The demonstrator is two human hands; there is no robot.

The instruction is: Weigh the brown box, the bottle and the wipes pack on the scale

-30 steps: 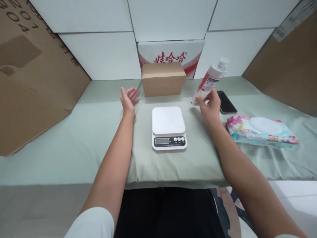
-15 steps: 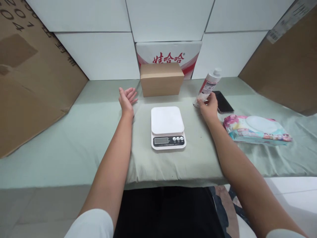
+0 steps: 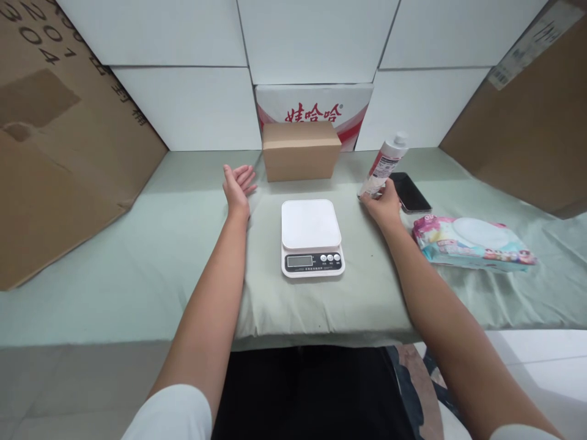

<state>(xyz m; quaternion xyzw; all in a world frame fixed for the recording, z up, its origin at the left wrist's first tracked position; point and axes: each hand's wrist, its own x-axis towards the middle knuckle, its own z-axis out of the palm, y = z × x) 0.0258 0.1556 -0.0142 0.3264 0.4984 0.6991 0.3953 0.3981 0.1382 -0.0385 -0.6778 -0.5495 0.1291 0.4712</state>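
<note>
My right hand (image 3: pixel 383 205) has its fingers at the base of a white and red bottle (image 3: pixel 386 161) with a white cap, and grips it low down. The bottle stands upright to the right of the kitchen scale. My left hand (image 3: pixel 238 186) rests on its edge on the cloth, palm turned inward, fingers apart and holding nothing. Between my forearms lies the white kitchen scale (image 3: pixel 311 225), its small display blank and its platform bare. A plain brown cardboard box (image 3: pixel 300 160) sits behind the scale, nearest to my left fingertips.
A black phone (image 3: pixel 410 192) lies just behind my right hand. A pack of wet wipes (image 3: pixel 474 241) is beside my right forearm. Large cardboard sheets lean at the left (image 3: pixel 68 159) and right (image 3: pixel 527 122). A white and red carton (image 3: pixel 316 98) stands against the back.
The view has shifted slightly. My right fingers sit a little lower at the bottle's base. My left hand stays open in place.
</note>
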